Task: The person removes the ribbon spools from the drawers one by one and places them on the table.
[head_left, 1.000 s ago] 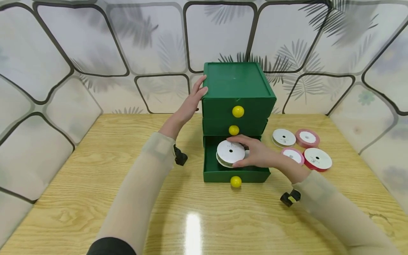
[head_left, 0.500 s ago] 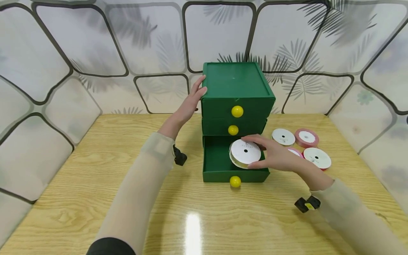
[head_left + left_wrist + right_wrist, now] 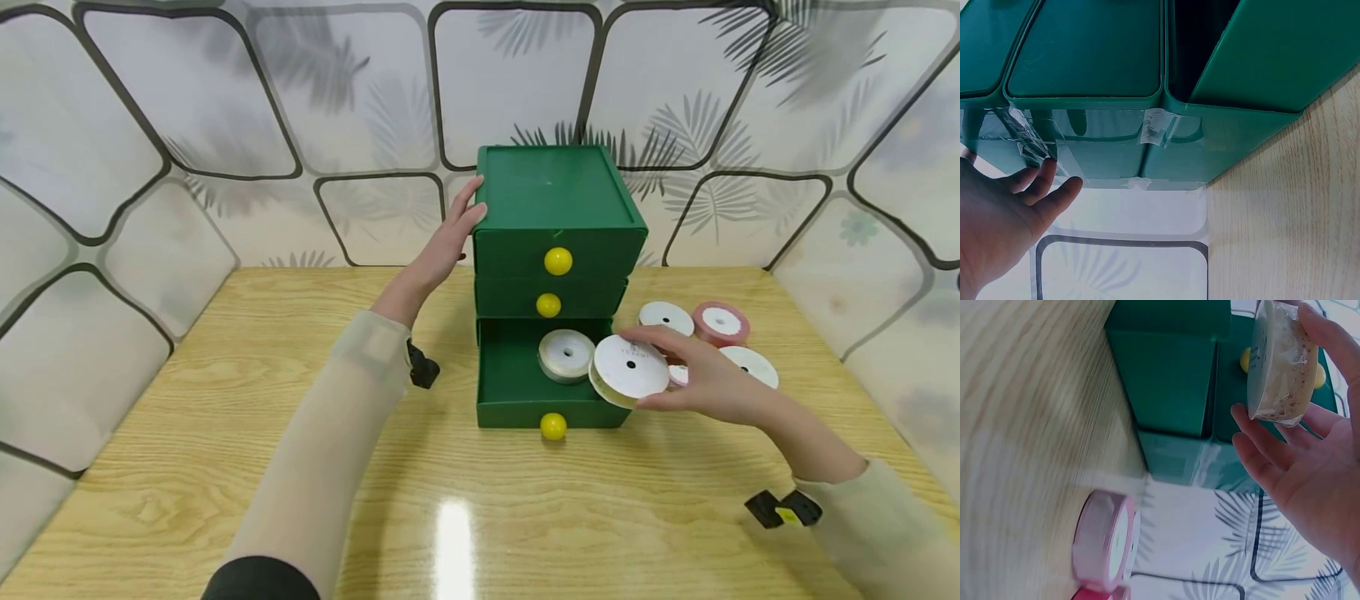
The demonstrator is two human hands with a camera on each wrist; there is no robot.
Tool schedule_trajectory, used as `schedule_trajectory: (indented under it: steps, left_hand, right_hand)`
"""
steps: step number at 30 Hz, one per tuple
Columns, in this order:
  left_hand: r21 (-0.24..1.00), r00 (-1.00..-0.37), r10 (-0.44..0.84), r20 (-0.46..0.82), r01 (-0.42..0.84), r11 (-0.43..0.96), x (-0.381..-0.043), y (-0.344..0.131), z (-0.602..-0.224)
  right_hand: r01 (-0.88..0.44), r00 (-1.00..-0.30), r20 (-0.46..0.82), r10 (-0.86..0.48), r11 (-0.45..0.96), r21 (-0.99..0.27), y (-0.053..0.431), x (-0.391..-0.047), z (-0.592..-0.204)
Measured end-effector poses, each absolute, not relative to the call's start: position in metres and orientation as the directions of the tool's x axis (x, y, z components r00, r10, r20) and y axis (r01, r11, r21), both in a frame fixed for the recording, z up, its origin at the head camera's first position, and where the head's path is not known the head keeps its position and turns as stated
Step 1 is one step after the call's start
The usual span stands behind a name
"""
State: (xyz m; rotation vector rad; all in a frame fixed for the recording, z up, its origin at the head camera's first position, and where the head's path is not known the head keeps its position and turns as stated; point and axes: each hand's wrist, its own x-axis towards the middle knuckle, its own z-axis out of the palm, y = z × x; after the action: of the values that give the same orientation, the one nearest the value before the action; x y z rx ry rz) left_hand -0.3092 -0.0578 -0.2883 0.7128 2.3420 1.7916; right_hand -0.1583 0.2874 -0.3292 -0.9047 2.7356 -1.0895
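Observation:
My right hand (image 3: 712, 375) grips a white-faced ribbon spool (image 3: 628, 369) by its rim, at the right front corner of the pulled-out bottom drawer (image 3: 517, 414). In the right wrist view the spool's side shows cream ribbon with small gold specks under clear wrap. Another ribbon spool (image 3: 566, 356), pale cream, lies inside that drawer. My left hand (image 3: 448, 237) rests with extended fingers against the left side of the green drawer cabinet (image 3: 555, 192). In the left wrist view its fingertips touch the taped side wall.
Right of the cabinet several ribbon spools lie on the wooden table (image 3: 300, 467): a white one (image 3: 663, 317), a pink one (image 3: 722, 323) and others partly behind my right hand. Two upper drawers with yellow knobs (image 3: 558, 261) are closed. A patterned wall stands behind.
My right hand has lifted the white-faced spool out of the drawer and moved right, uncovering the cream spool inside. My left hand stays on the cabinet.

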Motion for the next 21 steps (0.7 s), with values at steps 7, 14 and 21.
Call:
schedule_trajectory:
  steps: [7, 14, 21]
  left_hand:
    - [0.933, -0.882, 0.427, 0.199, 0.304, 0.193, -0.309, -0.058, -0.288]
    - [0.934, -0.879, 0.432, 0.199, 0.304, 0.187, -0.309, -0.058, -0.288]
    - [0.937, -0.879, 0.434, 0.196, 0.299, 0.183, -0.311, -0.058, -0.289]
  right_hand:
    - [-0.492, -0.853, 0.190, -0.485, 0.629, -0.602, 0.307, -0.145, -0.333]
    - [-0.483, -0.861, 0.213, -0.461, 0.611, -0.627, 0.331, -0.135, -0.343]
    - [-0.393, -0.909, 0.152, -0.387, 0.682, -0.617, 0.352, -0.121, -0.349]
